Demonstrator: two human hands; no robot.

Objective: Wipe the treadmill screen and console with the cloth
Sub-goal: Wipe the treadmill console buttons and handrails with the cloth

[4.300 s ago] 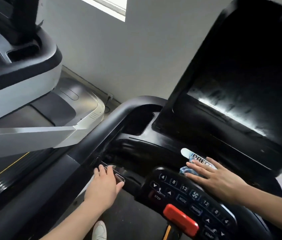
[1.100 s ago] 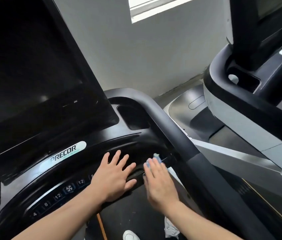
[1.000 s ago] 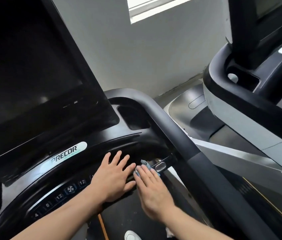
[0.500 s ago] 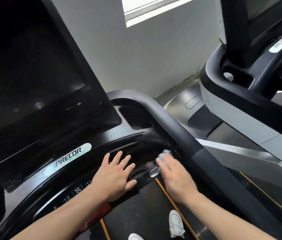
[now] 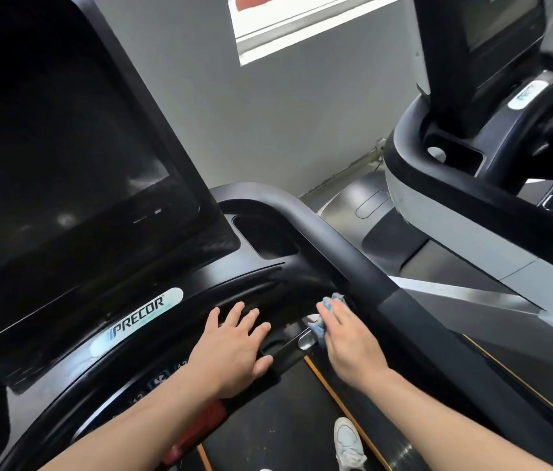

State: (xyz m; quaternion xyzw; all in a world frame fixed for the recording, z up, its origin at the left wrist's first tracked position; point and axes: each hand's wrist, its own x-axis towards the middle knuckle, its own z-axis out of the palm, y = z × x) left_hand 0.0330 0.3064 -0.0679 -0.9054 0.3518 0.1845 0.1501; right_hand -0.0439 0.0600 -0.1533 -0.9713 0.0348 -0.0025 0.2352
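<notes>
right hand [image 5: 350,338] flat-fingered, now presses cloth [image 5: 333,300] further right on console [image 5: 268,283] | left hand [image 5: 234,348] flat, unmoved | corner remains

the right hand [image 5: 350,338] presses a small blue cloth [image 5: 331,302] flat on the shiny black treadmill console [image 5: 268,283], beside the thick black side rail [image 5: 370,277]. the left hand [image 5: 231,348] rests flat, fingers spread, under the big dark screen [image 5: 64,164].

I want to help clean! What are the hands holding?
The right hand presses a crumpled blue cloth flat under its fingers; the left hand holds nothing.
</notes>
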